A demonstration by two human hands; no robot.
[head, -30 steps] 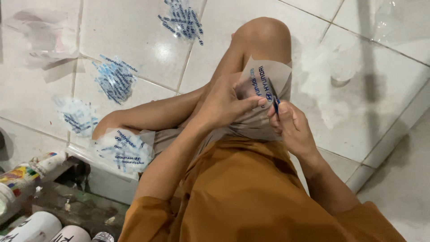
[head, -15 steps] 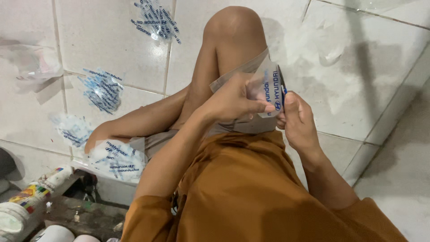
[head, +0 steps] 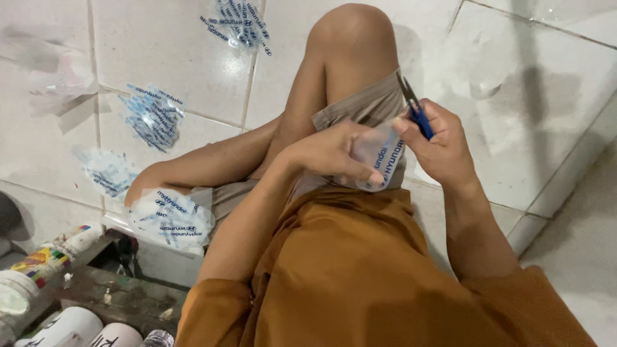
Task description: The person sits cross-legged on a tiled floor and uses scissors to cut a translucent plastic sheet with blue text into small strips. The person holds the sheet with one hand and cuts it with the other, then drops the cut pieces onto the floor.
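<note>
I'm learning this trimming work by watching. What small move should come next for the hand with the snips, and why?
Probably bring the right hand and its blue snips back down to the clear printed sticker. The blades point up and away from it, while the left hand holds the sticker ready beside them.

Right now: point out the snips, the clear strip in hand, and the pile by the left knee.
snips [head: 416,110], head view, on the blue handle above the right hand
clear strip [head: 380,154], head view, on its middle between the hands
pile [head: 172,217], head view, on its top sheet
</note>
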